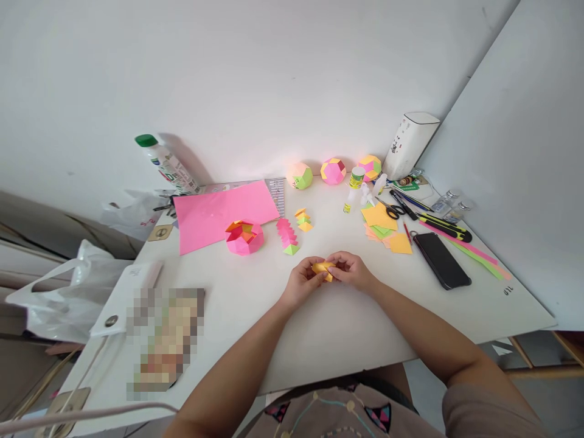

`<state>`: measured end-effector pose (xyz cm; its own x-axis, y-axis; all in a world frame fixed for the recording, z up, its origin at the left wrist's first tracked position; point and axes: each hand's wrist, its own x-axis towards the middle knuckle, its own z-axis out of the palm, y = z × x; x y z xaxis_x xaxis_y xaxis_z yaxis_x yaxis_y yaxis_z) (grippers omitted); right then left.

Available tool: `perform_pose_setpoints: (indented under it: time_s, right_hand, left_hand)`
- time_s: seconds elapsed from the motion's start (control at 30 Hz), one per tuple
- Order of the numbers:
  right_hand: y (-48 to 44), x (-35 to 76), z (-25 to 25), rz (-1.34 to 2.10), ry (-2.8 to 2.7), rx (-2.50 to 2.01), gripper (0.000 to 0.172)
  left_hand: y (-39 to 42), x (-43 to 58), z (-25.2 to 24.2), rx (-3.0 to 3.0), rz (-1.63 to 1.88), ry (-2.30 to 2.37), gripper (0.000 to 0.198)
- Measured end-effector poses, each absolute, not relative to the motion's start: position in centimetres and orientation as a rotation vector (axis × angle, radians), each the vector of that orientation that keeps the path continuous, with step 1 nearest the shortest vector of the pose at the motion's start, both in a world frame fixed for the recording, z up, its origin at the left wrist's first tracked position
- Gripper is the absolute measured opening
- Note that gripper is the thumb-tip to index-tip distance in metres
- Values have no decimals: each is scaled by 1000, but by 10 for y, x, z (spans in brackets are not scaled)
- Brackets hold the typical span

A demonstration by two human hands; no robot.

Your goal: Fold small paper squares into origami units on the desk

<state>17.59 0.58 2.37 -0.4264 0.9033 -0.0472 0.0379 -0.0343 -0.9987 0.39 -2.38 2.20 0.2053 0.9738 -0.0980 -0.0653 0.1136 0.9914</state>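
Between my two hands, just above the white table, is a small piece of folded orange paper. My left hand pinches its left side, and my right hand grips the right side with the thumb on top. Beyond them lie a row of folded pink pieces ending in green and a short row of orange and green folded pieces. To the left sits a partly built pink paper ball, open at the top with orange inside.
Three finished paper balls stand by the wall. Pink sheets lie back left. On the right are a stack of coloured paper squares, glue bottles, scissors, a yellow-black cutter and a black phone.
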Motion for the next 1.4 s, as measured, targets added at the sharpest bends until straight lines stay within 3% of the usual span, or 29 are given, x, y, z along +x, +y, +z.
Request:
perform_pose_setpoints:
  time_s: [0.73,1.07,1.4]
  right_hand:
    - [2,175,26,1388,-1724,-1011,30]
    - [1,172,24,1203,-1807,-995,22]
    - [1,172,22,1119,-1825,-972,21]
  left_hand:
    - [-24,6,22,1083,1103,1146,31]
    - [-23,6,21,1057,1091,1150,36]
    - [-22,5,18,1254,1163,1106,19]
